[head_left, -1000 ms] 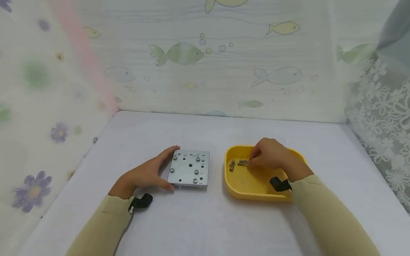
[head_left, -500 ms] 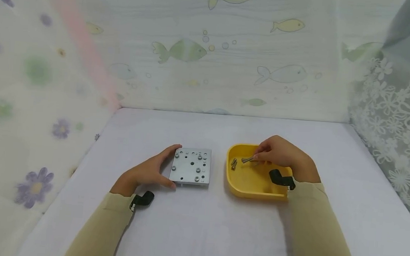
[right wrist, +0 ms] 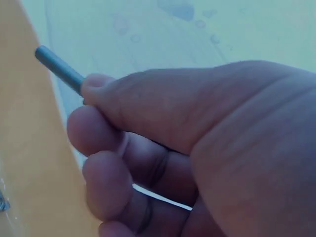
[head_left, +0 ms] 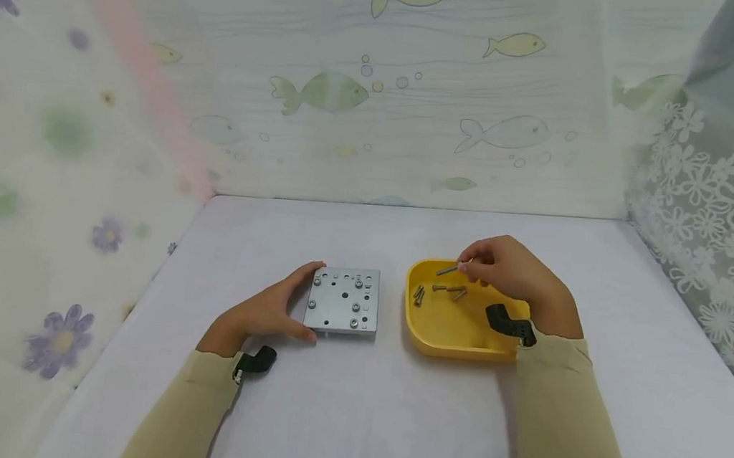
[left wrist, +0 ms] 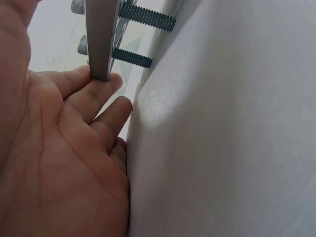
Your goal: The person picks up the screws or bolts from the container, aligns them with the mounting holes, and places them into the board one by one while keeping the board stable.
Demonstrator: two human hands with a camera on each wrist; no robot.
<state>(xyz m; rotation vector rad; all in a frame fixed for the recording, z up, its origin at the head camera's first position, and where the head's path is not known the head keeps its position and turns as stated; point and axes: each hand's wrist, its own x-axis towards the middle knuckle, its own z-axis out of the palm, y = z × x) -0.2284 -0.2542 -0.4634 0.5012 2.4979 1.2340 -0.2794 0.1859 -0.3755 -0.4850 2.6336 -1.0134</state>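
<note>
A square metal plate [head_left: 336, 314] with drilled holes lies at the table's middle, several socket-head bolts [head_left: 356, 307] standing in it. My left hand [head_left: 263, 312] holds its left side, thumb at the front edge and fingers round the back corner. Seen from the left wrist, threaded shanks [left wrist: 148, 17] stick out below the plate edge [left wrist: 100, 42]. Over the yellow tray [head_left: 454, 352], my right hand [head_left: 512, 273] pinches a bolt [right wrist: 59, 69] between thumb and forefinger; its plain end points out to the left, and its other end is hidden in the fingers.
Several loose bolts [head_left: 418, 295] lie in the tray's left and back part. The tray stands a short gap to the right of the plate on a white tablecloth [head_left: 352, 415]. Printed curtains [head_left: 406, 146] close off the back and sides.
My right hand has come up from the tray's floor with a bolt between its fingertips, uncovering more bolts below. The left hand and the plate stay in place.
</note>
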